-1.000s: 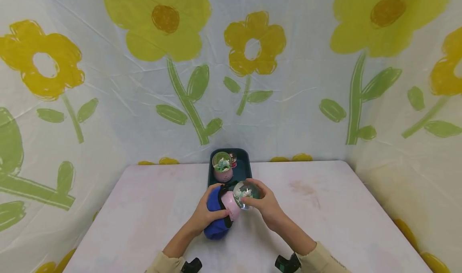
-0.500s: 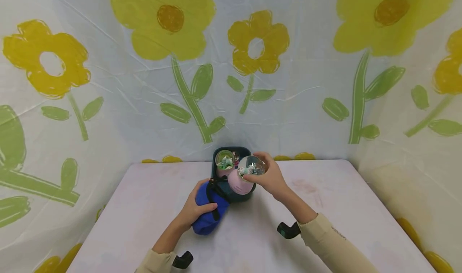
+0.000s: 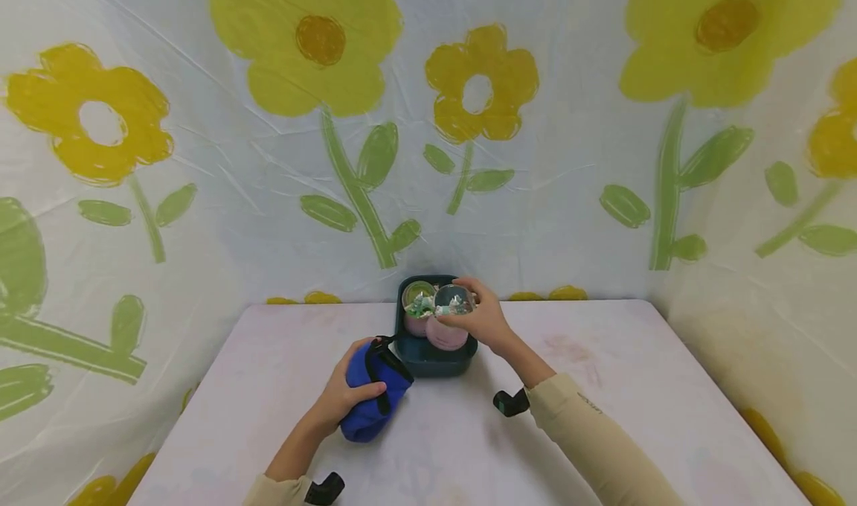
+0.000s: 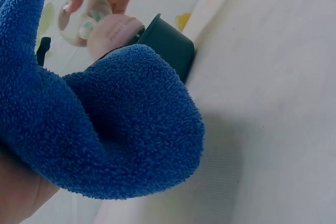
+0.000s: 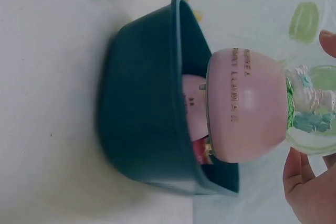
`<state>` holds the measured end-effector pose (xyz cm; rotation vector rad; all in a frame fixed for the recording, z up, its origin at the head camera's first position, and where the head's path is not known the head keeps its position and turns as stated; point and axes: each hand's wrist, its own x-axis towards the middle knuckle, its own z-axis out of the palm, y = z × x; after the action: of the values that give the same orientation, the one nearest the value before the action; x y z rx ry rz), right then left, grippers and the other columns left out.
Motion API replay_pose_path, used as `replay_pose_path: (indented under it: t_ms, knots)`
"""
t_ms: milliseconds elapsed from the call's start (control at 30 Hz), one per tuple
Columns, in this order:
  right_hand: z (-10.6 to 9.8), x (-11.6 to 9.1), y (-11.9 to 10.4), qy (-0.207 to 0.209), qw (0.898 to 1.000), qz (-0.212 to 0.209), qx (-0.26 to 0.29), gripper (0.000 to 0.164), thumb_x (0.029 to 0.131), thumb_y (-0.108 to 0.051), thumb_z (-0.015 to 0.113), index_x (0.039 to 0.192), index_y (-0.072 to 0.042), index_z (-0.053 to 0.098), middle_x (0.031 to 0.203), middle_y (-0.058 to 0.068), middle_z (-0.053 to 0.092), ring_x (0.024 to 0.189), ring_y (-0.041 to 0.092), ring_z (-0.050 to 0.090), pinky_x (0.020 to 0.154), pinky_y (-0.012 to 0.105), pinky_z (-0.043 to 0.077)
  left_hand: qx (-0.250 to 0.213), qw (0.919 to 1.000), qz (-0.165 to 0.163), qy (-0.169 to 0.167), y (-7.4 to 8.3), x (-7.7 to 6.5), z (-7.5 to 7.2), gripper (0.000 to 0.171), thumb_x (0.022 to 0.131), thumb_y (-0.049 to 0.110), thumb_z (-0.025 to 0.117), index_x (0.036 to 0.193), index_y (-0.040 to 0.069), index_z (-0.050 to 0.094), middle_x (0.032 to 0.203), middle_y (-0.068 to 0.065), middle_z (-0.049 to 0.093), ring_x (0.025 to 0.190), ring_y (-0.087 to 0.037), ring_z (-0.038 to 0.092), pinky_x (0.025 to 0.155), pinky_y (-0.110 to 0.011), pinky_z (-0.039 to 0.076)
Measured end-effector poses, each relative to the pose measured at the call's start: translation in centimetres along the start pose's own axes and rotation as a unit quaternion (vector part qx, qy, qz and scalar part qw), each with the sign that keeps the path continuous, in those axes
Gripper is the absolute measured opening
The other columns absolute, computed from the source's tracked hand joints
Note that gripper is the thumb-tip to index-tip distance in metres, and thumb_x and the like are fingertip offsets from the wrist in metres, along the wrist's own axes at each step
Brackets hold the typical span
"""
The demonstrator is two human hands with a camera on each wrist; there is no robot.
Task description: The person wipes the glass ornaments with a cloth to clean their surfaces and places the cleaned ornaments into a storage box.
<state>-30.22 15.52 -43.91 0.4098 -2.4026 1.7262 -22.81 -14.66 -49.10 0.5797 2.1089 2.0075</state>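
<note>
My right hand [image 3: 487,321] grips the clear dome of a snow globe [image 3: 447,334] with a pink base. In the right wrist view, raised lettering runs round that base [image 5: 249,106], which is over the mouth of a dark teal bin [image 5: 139,103]. A second pink-based snow globe [image 3: 416,326] stands in the bin's back left. Left of the bin, my left hand [image 3: 335,396] holds a bunched blue terry cloth [image 3: 367,417] with black bands, its thumb across the front. In the left wrist view the fluffy cloth [image 4: 131,124] hides most of that hand.
A small red item [image 5: 200,150] sits inside the bin, partly hidden. The bin stands at the back middle of the pale table [image 3: 569,417]. Behind the table hangs a flower-printed sheet [image 3: 556,216]. Dark wrist devices stick out at both cuffs.
My right hand has carried the snow globe away from the blue cloth, back to the bin and down toward it. My left hand has drawn the cloth left, away from the bin.
</note>
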Motion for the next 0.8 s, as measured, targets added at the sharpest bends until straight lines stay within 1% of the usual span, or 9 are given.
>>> replay_pose_path:
  t_ms: [67,167,200,300,400,533,700,800]
  knots:
    - [0.1,0.1,0.4,-0.004,1.0,0.012,0.013,0.071,0.073,-0.02,0.087,0.135,-0.012,0.053,0.147,0.009,0.04,0.128,0.037,0.035,0.096,0.057,0.036,-0.003,0.9999,-0.005,-0.008,-0.1,-0.1,0.0,0.072,0.082,0.019,0.075,0.144,0.024,0.039,0.135,-0.015,0.045,0.115,-0.035,0.048,0.088,-0.045,0.043]
    - [0.0,-0.2,-0.3,-0.013,0.999,0.027,0.028,0.07,0.075,-0.013,0.085,0.136,-0.008,0.052,0.15,0.014,0.036,0.129,0.04,0.035,0.097,0.056,0.037,-0.007,0.9998,-0.012,-0.012,-0.4,-0.1,0.0,0.071,0.082,0.018,0.074,0.144,0.026,0.039,0.135,-0.015,0.045,0.116,-0.036,0.047,0.089,-0.046,0.043]
    - [0.1,-0.1,-0.1,-0.013,0.999,0.029,0.031,0.071,0.075,-0.013,0.085,0.137,-0.008,0.051,0.151,0.015,0.034,0.132,0.04,0.033,0.099,0.056,0.036,-0.007,0.9998,-0.011,-0.012,-0.5,-0.1,0.0,0.071,0.083,0.018,0.074,0.144,0.026,0.039,0.135,-0.015,0.045,0.116,-0.036,0.047,0.089,-0.046,0.043]
    - [0.4,0.2,0.7,-0.007,0.999,0.037,0.019,0.07,0.074,-0.015,0.086,0.136,-0.01,0.052,0.15,0.014,0.036,0.135,0.036,0.033,0.103,0.054,0.034,-0.008,0.9998,-0.01,-0.012,-0.7,-0.1,-0.1,0.072,0.083,0.018,0.074,0.145,0.025,0.038,0.136,-0.014,0.045,0.116,-0.036,0.047,0.09,-0.045,0.042]
    - [0.9,0.7,2.8,0.005,0.999,0.045,0.001,0.071,0.072,-0.021,0.088,0.134,-0.015,0.054,0.149,0.01,0.038,0.137,0.032,0.032,0.105,0.055,0.032,-0.006,0.9999,-0.011,-0.011,-0.8,-0.1,-0.1,0.073,0.083,0.018,0.075,0.145,0.024,0.038,0.137,-0.014,0.045,0.117,-0.035,0.047,0.091,-0.044,0.042]
    - [1.3,0.8,3.4,0.007,0.998,0.061,-0.011,0.072,0.071,-0.021,0.089,0.134,-0.016,0.055,0.147,0.009,0.04,0.132,0.034,0.037,0.1,0.054,0.037,0.0,0.9998,-0.017,-0.005,-0.8,-0.3,-0.2,0.073,0.082,0.018,0.075,0.145,0.024,0.038,0.136,-0.014,0.045,0.116,-0.034,0.047,0.089,-0.045,0.042]
    - [1.7,1.1,3.6,0.005,0.998,0.06,-0.021,0.075,0.07,-0.021,0.089,0.135,-0.012,0.053,0.145,0.011,0.043,0.133,0.033,0.037,0.102,0.054,0.035,0.004,0.9999,-0.016,-0.003,-0.9,0.0,-0.3,0.073,0.082,0.017,0.076,0.145,0.027,0.039,0.136,-0.011,0.047,0.116,-0.034,0.048,0.09,-0.045,0.042]
    - [1.9,1.3,3.7,0.005,0.998,0.06,-0.026,0.077,0.069,-0.021,0.09,0.136,-0.01,0.053,0.144,0.012,0.045,0.133,0.031,0.038,0.104,0.053,0.034,0.006,0.9999,-0.014,-0.008,-0.9,0.1,-0.3,0.072,0.082,0.017,0.075,0.144,0.028,0.04,0.136,-0.01,0.047,0.117,-0.034,0.047,0.09,-0.045,0.042]
